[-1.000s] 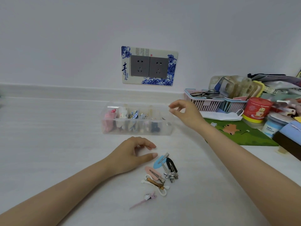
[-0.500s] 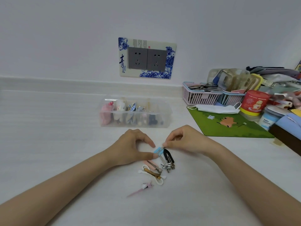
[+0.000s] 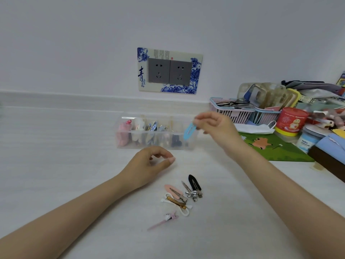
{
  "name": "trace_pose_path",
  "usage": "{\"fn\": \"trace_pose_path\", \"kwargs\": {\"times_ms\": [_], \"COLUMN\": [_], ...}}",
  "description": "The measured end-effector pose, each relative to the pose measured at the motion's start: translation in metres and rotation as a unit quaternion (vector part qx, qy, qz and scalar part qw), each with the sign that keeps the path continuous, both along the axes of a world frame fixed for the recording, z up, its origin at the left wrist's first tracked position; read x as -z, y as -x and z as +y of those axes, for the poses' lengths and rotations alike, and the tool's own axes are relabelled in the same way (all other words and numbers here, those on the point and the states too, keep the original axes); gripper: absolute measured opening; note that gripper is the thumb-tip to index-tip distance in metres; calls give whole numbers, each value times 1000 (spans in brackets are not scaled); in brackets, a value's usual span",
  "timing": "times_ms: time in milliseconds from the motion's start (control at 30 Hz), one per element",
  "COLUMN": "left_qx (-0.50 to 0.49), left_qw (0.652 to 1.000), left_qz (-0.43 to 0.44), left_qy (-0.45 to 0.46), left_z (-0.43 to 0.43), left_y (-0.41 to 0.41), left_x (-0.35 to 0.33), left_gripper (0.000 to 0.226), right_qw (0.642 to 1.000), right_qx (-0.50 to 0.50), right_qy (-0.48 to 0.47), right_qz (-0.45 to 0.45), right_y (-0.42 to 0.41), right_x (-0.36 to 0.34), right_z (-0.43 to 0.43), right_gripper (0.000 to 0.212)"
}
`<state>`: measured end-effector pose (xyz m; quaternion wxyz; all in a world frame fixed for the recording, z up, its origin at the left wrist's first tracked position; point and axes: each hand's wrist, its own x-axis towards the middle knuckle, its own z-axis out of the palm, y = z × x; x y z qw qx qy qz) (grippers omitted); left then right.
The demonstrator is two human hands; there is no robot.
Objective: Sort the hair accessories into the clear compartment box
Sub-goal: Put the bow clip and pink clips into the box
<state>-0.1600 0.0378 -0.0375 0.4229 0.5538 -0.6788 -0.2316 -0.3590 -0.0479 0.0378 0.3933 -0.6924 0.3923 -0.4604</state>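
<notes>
The clear compartment box (image 3: 123,144) stands on the white table near the wall, with several accessories in its compartments. My right hand (image 3: 216,126) pinches a light blue hair clip (image 3: 189,131) by its top end, and the clip hangs over the box's right end. My left hand (image 3: 149,165) rests on the table in front of the box, its fingers curled and holding nothing. Near me lies a small pile of clips: a black clip (image 3: 194,182), a pink clip (image 3: 172,189), a silver clip (image 3: 192,193), a brown barrette (image 3: 175,201) and a thin pink clip (image 3: 164,220).
At the right are a pink basket (image 3: 231,114) with glasses, a blue basket, a red tub (image 3: 292,121), a white face mask (image 3: 253,128), a green mat (image 3: 270,146) and stacked clutter. A double wall socket (image 3: 169,71) is above the box.
My right hand has picked the blue clip out of the pile and carried it up over the box's right end. My left hand drew back a little from the pile.
</notes>
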Motion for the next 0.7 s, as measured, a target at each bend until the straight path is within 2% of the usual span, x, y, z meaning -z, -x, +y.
{"fn": "trace_pose_path", "kwargs": {"times_ms": [167,367,433,533,600,700], "left_qx": [3,31,42,62,96,155], "left_qw": [1000,999,998,997,993,978], "left_qz": [-17,-30,-39,-47,-67,-130], "left_qy": [3,-9,-8,-15,-33,-52], "left_z": [-1,4,5,8,11,15], "left_y": [-13,-14,-13,-13,-14,-15], "left_x": [1,-2,-2,-5,-9,-13], "left_gripper": [3,4,6,8,12,19], "right_qw": [997,960,954,968,975,964], "right_qx": [45,12,45,43,-20,-137], "right_qy": [51,83,119,150,122,57], "right_qz": [41,267,270,198,183,221], "right_y": [-5,-11,-6,1,7,18], "right_x": [-13,1,4,7,10,20], "right_z": [-50,-65,-58,-32,-8,27], "right_gripper": [11,12,16,12,8,5]}}
